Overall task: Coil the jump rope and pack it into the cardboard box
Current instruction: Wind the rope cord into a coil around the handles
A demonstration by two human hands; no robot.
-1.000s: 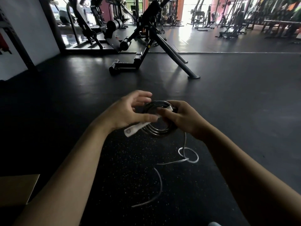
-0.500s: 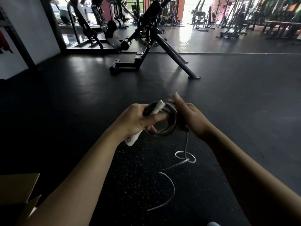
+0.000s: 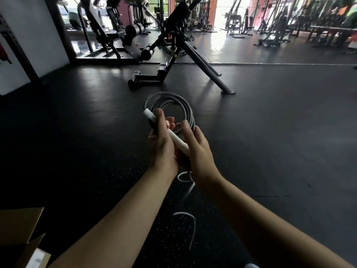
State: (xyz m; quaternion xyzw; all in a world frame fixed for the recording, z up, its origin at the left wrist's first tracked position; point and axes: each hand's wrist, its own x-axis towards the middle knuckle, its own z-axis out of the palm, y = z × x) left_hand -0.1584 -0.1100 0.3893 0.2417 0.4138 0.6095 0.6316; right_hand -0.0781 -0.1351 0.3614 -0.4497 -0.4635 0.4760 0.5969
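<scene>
Gripping coiled jump rope [image 3: 170, 105] and white handle [image 3: 166, 130], both hands closed

2 hands [image 3: 164, 147], 1 jump rope [image 3: 170, 105], 1 cardboard box [image 3: 19, 229], and perhaps 1 white handle [image 3: 166, 130] visible.

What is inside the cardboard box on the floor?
The cardboard box is open at the lower left. Only a pale flat thing shows inside; the rest is cut off. No jump rope is in it.
</scene>
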